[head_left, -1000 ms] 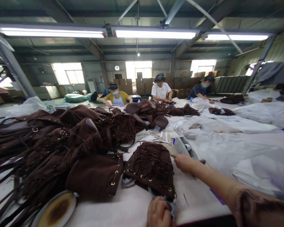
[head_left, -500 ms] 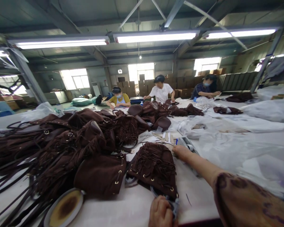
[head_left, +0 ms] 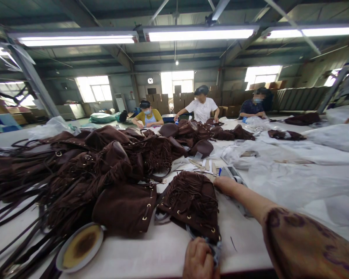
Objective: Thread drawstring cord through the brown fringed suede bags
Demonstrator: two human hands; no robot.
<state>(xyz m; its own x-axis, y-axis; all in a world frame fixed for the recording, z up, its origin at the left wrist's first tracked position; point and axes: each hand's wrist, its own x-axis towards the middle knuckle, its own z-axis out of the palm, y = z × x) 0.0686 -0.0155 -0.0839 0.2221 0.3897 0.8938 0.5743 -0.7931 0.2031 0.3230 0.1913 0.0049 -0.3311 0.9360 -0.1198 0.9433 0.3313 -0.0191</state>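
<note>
A dark brown fringed bag (head_left: 193, 199) with gold eyelets lies on the table in front of me, its mouth toward me. My left hand (head_left: 198, 257) is closed, fingers curled, on the greyish lining at the bag's mouth. My right hand (head_left: 224, 186) reaches to the far right corner of the bag, beside a grey tray (head_left: 235, 174) and several paper strips (head_left: 208, 167); its fingertips are hidden. To the left lies a second brown bag (head_left: 125, 209) with its eyelets showing.
A large heap of brown bags and straps (head_left: 84, 162) covers the left side. A round dish (head_left: 81, 248) with a yellow and brown inside stands near the front. Clear plastic bags (head_left: 293, 182) spread over the right. Several co-workers sit across the table.
The camera view has shifted slightly, so the scene sits a little differently in the frame. Both hands stay at nearly the same places on and beside the fringed bag.
</note>
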